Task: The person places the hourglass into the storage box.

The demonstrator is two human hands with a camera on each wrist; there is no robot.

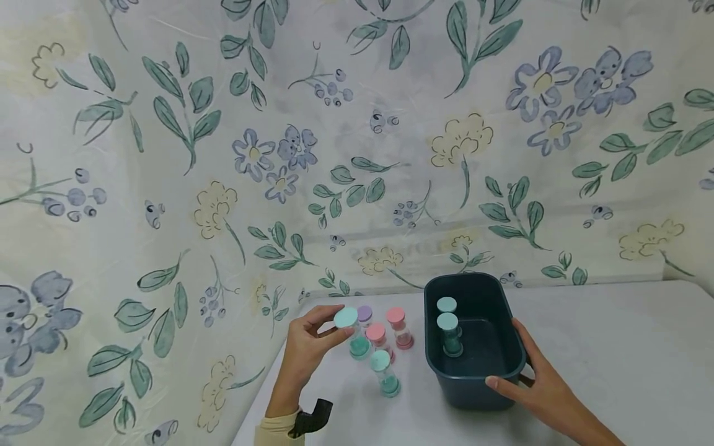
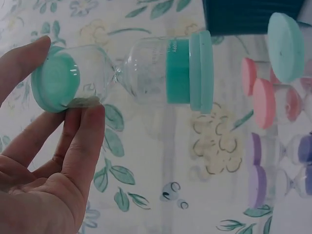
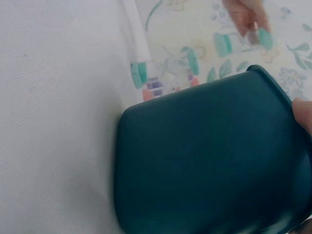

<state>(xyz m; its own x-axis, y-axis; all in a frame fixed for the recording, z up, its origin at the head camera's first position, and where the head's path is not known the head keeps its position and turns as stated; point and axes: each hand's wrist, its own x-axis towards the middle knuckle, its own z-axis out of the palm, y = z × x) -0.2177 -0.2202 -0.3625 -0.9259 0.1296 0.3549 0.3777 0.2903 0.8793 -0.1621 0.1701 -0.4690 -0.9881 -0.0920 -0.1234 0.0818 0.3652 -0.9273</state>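
Between its thumb and fingertips, my left hand (image 1: 304, 356) pinches the mint cap of a sand timer (image 2: 148, 70). This timer has clear glass bulbs with teal sand and hangs above the table. Close by stand another mint sand timer (image 1: 385, 373), two pink sand timers (image 1: 396, 318) and purple-capped ones (image 2: 257, 187), partly hidden in the head view. My right hand (image 1: 543, 387) grips the near right corner of a dark teal bin (image 1: 474, 391), thumb at the rim. Inside the bin, at its left side, are mint-capped timers (image 1: 448, 323), one partly behind the other.
The white table (image 1: 613, 353) extends right of the bin. Behind it hangs a floral cloth (image 1: 357, 235), which also covers the left side. A dark strap (image 1: 311, 420) sits on the left wrist over a pale sleeve (image 1: 273, 432).
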